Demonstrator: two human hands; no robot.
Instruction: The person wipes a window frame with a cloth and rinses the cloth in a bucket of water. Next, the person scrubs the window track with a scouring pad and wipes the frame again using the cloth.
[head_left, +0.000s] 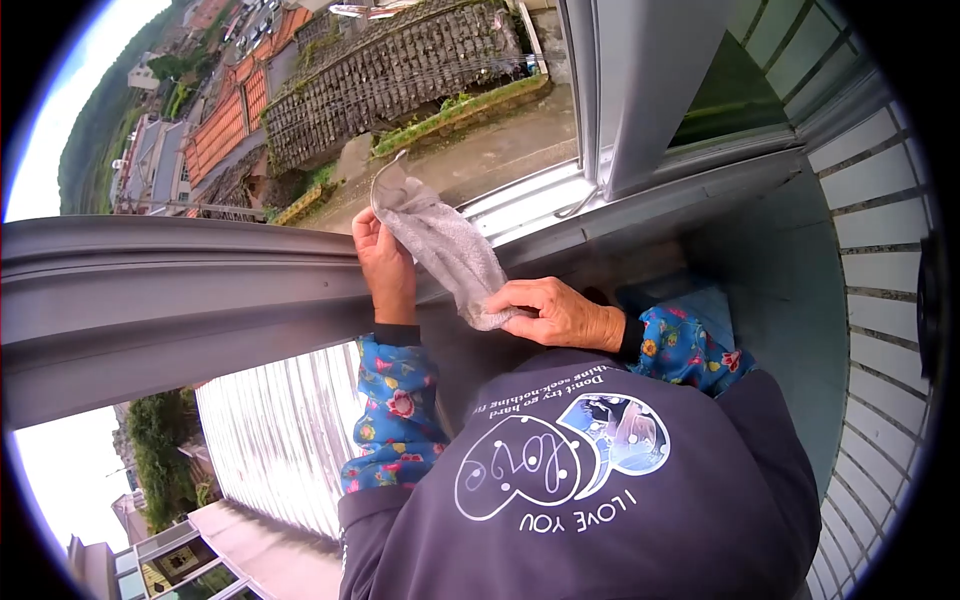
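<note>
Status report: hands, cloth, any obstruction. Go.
Right hand pinching lower end of cloth. Left hand at its upper part, grip partly hidden. Grey frame close to left hand, nothing visibly blocking.

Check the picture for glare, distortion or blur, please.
Head view: the sky is blown out to white; the metal track glares; the wall tiles bow with wide-angle distortion, black filling the corners; the cloth, left hand and right hand look fairly sharp.

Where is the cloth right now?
In the head view, the cloth is just above and left of centre, with the left hand at its edge and the right hand gripping its lower end.
</note>
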